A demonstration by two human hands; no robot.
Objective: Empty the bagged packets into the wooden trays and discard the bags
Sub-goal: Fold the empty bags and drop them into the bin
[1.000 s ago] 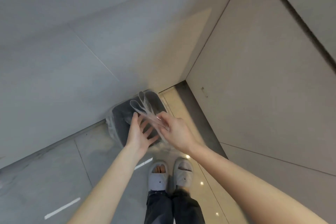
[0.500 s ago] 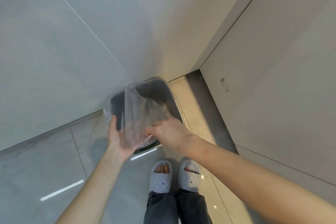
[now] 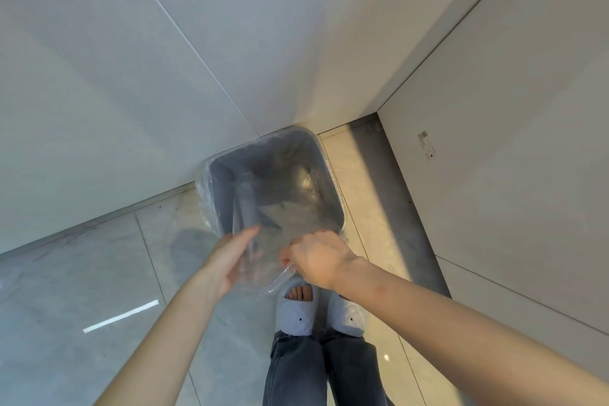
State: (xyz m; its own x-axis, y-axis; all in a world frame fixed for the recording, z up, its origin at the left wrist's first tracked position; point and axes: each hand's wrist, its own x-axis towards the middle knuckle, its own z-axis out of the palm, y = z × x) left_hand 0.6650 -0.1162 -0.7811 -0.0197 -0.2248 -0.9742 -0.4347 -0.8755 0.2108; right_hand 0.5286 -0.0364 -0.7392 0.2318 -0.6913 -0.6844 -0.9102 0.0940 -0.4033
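Head view: we hold a clear plastic bag (image 3: 263,254) over the lined bin (image 3: 333,181); our left hand (image 3: 227,260) cups it, fingers apart, while our right hand (image 3: 318,257) pinches its edge.

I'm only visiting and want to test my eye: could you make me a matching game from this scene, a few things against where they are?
Things:
1. clear bag
2. bin
3. slippers
4. left hand

Places:
A. in the corner against the wall
B. on the feet, below the hands
C. held between both hands over the bin's near edge
D. open palm against the bag's left side

Pairs: 1-C, 2-A, 3-B, 4-D
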